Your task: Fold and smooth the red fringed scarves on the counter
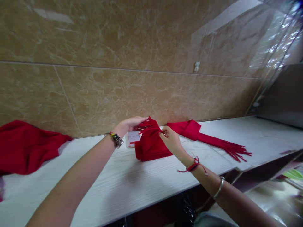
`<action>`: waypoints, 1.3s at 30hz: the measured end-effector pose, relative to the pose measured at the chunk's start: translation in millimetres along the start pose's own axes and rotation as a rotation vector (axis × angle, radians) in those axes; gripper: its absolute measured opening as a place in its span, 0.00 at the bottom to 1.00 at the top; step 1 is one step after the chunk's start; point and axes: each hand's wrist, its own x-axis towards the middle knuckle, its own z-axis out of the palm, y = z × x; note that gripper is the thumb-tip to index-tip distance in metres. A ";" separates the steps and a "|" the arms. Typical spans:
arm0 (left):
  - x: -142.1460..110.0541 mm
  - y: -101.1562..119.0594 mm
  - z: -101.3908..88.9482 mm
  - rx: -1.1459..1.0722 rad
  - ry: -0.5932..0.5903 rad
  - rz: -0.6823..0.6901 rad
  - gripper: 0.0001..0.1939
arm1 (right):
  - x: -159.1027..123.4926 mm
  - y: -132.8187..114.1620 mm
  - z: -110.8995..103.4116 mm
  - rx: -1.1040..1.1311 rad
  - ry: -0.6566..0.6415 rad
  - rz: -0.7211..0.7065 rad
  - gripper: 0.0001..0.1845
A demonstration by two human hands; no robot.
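A red fringed scarf (152,148), folded into a bundle, rests on the white counter, its fringed end raised. My left hand (133,123) is at the left of that raised end, its fingers partly hidden behind the fringe and closed on it. On the other side, my right hand (172,140) pinches the gathered cloth between thumb and fingers. A phone (133,138) with a lit screen lies flat just behind the bundle, under my left hand, partly covered by red cloth.
Another red scarf (186,127) lies folded to the right, its fringe (236,152) spread toward the counter's front edge. Loose red cloth (26,148) is heaped at the far left. A tiled wall (118,91) runs behind the white counter (111,189). A grey panel (284,94) stands at right.
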 end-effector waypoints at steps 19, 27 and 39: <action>-48.1 -102.3 45.6 1.111 0.136 0.163 0.42 | -1.8 34.7 -14.6 -0.658 -0.654 -0.726 0.41; -36.6 -119.0 44.1 1.225 0.142 0.248 0.47 | -9.6 44.2 -3.1 -0.829 -0.517 -0.862 0.39; -36.9 -122.3 48.1 1.171 0.170 0.379 0.42 | -7.6 41.6 -3.3 -0.842 -0.577 -0.917 0.37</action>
